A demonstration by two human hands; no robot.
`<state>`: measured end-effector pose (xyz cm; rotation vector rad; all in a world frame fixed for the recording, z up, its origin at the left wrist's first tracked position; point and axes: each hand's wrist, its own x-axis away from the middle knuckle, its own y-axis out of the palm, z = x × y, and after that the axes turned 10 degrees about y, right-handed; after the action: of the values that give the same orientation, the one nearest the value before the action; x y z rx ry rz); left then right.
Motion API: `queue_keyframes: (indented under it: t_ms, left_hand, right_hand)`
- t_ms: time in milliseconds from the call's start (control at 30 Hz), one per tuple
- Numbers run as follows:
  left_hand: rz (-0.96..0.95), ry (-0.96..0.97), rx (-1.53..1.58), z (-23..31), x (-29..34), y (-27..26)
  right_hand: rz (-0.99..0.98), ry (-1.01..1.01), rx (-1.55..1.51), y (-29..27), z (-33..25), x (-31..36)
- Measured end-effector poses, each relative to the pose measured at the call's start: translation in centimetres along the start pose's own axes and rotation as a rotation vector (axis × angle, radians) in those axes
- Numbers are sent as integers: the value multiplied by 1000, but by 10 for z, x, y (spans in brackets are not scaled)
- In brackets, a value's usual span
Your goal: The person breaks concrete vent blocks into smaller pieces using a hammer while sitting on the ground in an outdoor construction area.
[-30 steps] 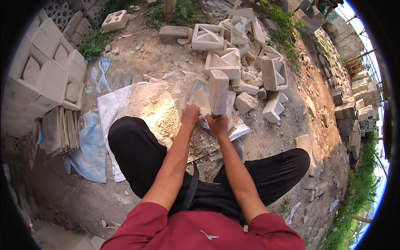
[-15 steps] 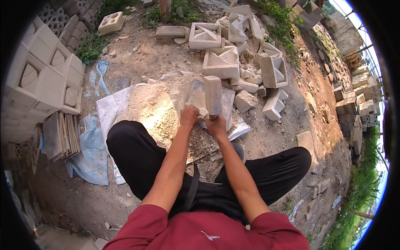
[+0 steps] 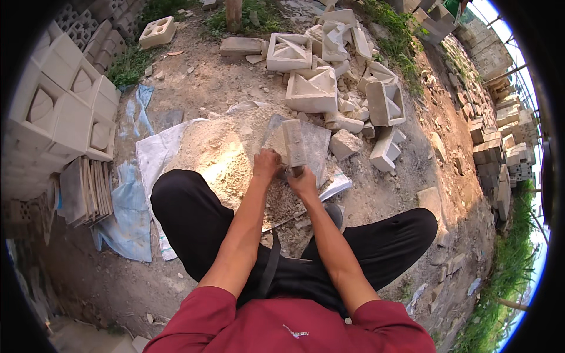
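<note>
Mallet (image 3: 295, 141), a pale block-shaped head on a short handle, stands over the grey slab (image 3: 318, 141) near the right edge of the white sheet (image 3: 154, 147); over the last second its head has dropped and swung leftward, toward the left hand (image 3: 266, 163). That looks like the low part of a stroke, though whether the head touches anything cannot be told. The right hand (image 3: 304, 182) has its fingers wrapped round the handle, in nearly the same spot. The left fingers are curled just beside it; the pale lump that showed at their tips is now hard to make out, so I cannot tell what they grip. Beside them, the powdery heap (image 3: 203, 147) looks unchanged, so the work seems centred on the slab's near edge.
</note>
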<state>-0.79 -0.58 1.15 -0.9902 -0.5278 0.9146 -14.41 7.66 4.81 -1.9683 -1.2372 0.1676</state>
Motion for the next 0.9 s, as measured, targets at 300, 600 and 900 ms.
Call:
queue_keyframes:
  t_ms: [300,600,900]
  left_hand:
    - [99,-106,240,-7,1,-2]
    - [333,46,331,-9,1,2]
    - [221,-17,628,-13,-6,8]
  right_hand:
    - [16,-23,-151,-4,1,-10]
    - [-50,-22,-484,-24,-29,-14]
    - [-66,-7,-306,-10,0,-21]
